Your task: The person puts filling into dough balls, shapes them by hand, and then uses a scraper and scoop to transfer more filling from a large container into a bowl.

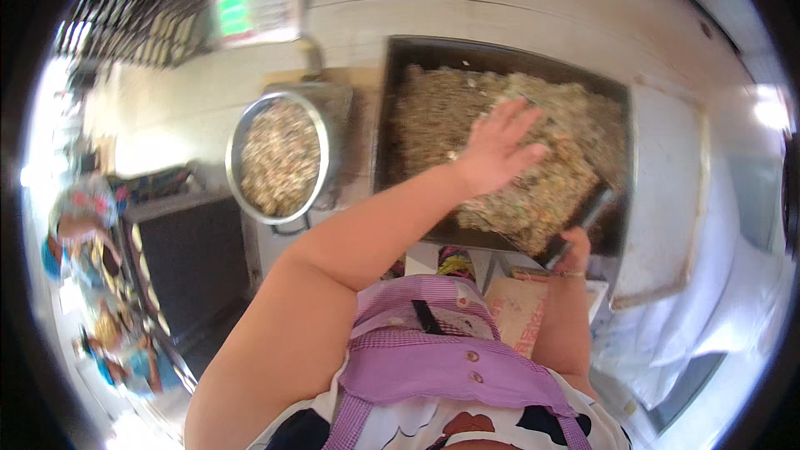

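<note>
Large rectangular dark metal tray [392, 117]: it sits on the pale, scuffed wooden desk [517, 8] straight ahead of you, with shallow walls and squared corners. It is filled with a coarse, crumbly greenish-tan chopped mixture [550, 192], loose and grainy, heaped higher toward your right.

Your left hand [497, 148]: open, fingers spread and slightly raised, palm down over the middle of the mixture. The bare forearm crosses the tray's near wall. Whether the palm presses the heap or hangs just above it cannot be told.

Your right hand [573, 252]: closed around the dark straight handle of a flat scraper tool [590, 215], at the tray's near right edge. The tool runs up and away into the mixture; its working end is buried and its shape cannot be made out.

Round shiny steel bowl [282, 157]: left of the tray, well apart from both hands. It has a thin bright rim and holds the same kind of grainy tan-green mixture, nearly to the brim. It rests on the square platform of a metal weighing scale [333, 100], whose upright display head [257, 7] has a green lit panel and stands behind the bowl.

Purple checked fabric apron [442, 350]: worn on your chest, with two small buttons and a scalloped flap, over a white garment with dark patches.

Brown cardboard box [517, 304]: below the desk edge, beside your right forearm.
</note>
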Demonstrator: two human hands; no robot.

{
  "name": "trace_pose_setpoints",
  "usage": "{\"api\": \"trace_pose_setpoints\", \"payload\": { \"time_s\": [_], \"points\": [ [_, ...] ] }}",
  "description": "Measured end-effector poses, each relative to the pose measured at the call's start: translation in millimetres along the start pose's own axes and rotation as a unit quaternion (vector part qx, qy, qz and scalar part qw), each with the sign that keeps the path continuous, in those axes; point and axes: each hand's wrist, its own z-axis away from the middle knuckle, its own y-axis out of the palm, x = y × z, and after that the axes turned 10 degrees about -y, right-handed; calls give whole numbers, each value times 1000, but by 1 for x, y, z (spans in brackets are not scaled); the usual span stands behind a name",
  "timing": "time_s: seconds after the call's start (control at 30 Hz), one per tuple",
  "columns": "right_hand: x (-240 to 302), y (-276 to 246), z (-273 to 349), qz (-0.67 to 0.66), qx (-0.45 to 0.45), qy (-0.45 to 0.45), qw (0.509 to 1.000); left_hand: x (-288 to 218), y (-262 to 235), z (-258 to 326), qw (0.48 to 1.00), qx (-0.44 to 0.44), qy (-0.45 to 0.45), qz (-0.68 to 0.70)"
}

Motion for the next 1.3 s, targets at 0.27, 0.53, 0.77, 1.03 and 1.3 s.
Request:
{"api": "trace_pose_setpoints", "payload": {
  "time_s": [0.27,0.53,0.77,1.03,1.3],
  "points": [
    [1,100,49,-38,138,102,984,-19,-66,139,990,-105,38,-89],
    [-91,259,95,-22,327,115,938,53,-139,217,941,-242,-39,-234],
    [-173,353,128,168,300,69,936,131,-210,241,922,-260,-121,-259],
    [-181,387,138,188,321,42,927,231,-260,244,910,-184,-270,-256],
    [-126,369,123,212,278,15,937,271,-273,245,905,-171,-258,-293]
  ]
}}
